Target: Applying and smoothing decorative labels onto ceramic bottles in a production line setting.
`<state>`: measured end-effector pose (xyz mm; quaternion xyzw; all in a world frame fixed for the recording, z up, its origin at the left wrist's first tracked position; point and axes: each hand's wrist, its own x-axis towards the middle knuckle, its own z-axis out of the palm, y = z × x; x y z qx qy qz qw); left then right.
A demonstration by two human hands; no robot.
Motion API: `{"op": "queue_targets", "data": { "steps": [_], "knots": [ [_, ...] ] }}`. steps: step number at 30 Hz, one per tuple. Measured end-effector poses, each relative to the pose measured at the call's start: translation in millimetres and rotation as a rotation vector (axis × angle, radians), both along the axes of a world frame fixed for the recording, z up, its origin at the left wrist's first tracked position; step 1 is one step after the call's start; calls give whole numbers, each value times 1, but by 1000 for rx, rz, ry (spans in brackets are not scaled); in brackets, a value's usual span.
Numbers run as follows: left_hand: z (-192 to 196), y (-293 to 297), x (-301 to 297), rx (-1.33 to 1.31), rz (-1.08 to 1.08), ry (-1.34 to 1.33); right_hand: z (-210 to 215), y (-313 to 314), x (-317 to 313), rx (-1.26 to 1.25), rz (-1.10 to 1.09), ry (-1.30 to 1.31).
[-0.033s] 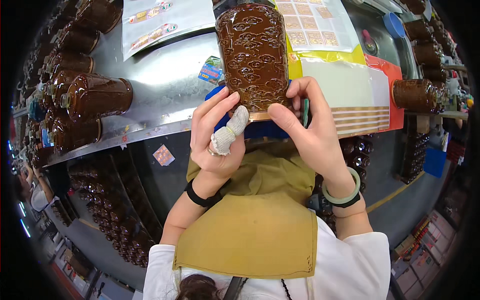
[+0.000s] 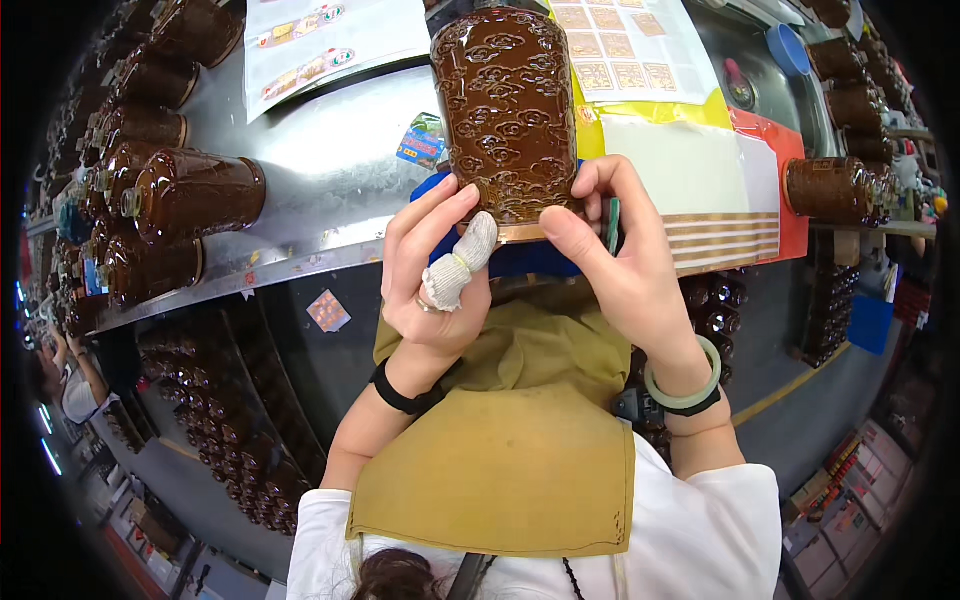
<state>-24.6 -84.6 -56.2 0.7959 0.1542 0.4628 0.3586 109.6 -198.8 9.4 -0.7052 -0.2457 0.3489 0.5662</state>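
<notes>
A dark brown glass bottle (image 2: 508,115) with a raised cloud pattern lies in front of me, its base end nearest my body. A narrow gold-coloured strip (image 2: 520,233) runs along that end. My left hand (image 2: 435,265) holds the bottle's near left side; a white knitted finger cover (image 2: 462,262) sits on its thumb. On the near right side rests my right hand (image 2: 630,245), its thumb tip by the strip and its fingers round the edge. A thin green flat piece (image 2: 612,226) is tucked among the right fingers. Blue material (image 2: 535,262) shows under the bottle.
Brown bottles (image 2: 200,193) crowd the left of the metal table (image 2: 320,150). Sticker sheets (image 2: 335,45) lie at the back left, gold label sheets (image 2: 625,45) at the back right. Beside the right hand is a striped sheet (image 2: 720,240) on a red-orange board (image 2: 792,200). A blue cup (image 2: 788,50) stands far right.
My right thumb has shifted very slightly to the right along the bottle's near edge. Both hands otherwise stay where they were.
</notes>
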Motion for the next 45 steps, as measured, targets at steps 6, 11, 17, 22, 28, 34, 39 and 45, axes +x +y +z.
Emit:
{"op": "queue_targets", "data": {
  "steps": [6,11,17,22,28,34,39,45],
  "knots": [
    [3,-1,0,58,26,25,1,0,-3,14,-12,14],
    [5,-2,-1,138,69,79,0,-1,-2,8,-5,25],
    [10,-2,1,203,42,95,1,-3,2,26,-8,117],
    [8,-4,1,130,32,76,-2,0,0,36,-17,75],
    [6,-5,0,136,41,89,-1,-1,4,64,6,89],
    [5,-7,0,46,26,85,-3,-2,4,74,-4,180],
    [4,-7,-1,48,24,93,-4,-1,1,60,-23,139],
    [2,-7,1,57,26,60,-2,0,6,68,-22,226]
  ]
}}
